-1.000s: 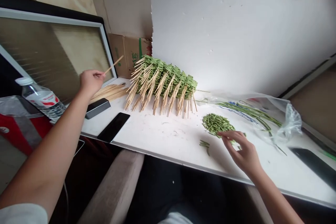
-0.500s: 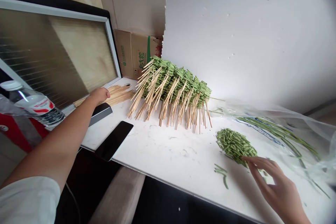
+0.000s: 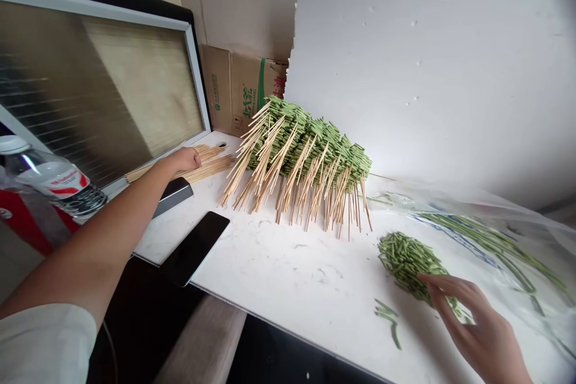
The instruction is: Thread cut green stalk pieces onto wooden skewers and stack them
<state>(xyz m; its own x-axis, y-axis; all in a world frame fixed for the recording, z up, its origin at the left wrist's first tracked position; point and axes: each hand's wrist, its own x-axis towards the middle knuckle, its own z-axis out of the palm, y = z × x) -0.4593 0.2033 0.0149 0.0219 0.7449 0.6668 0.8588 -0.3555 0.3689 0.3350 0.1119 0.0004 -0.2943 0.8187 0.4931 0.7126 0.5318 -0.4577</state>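
My left hand (image 3: 183, 160) is closed over the loose bamboo skewers (image 3: 210, 169) at the back left; its fingertips are hidden, so what it grips does not show. At the right, thumb and forefinger of my right hand (image 3: 479, 319) are pinched together at the near edge of a heap of cut green bean pieces (image 3: 411, 261). Whether a piece sits between those fingertips is too small to tell. Between the hands lies a large stack of skewered green beans (image 3: 310, 138), bare stick ends pointing toward me. A few loose bean pieces (image 3: 387, 318) lie nearer the table edge.
A black phone (image 3: 197, 246) lies by the front edge, with a dark box (image 3: 175, 195) behind it. A water bottle (image 3: 54, 174) stands far left. Long beans (image 3: 490, 240) rest on clear plastic at right. A cardboard carton (image 3: 234, 87) and white panel (image 3: 405, 60) stand behind.
The view has shifted slightly. My left hand has moved a little to the right over the skewers. My right hand stays at the bean heap, thumb and forefinger still together.
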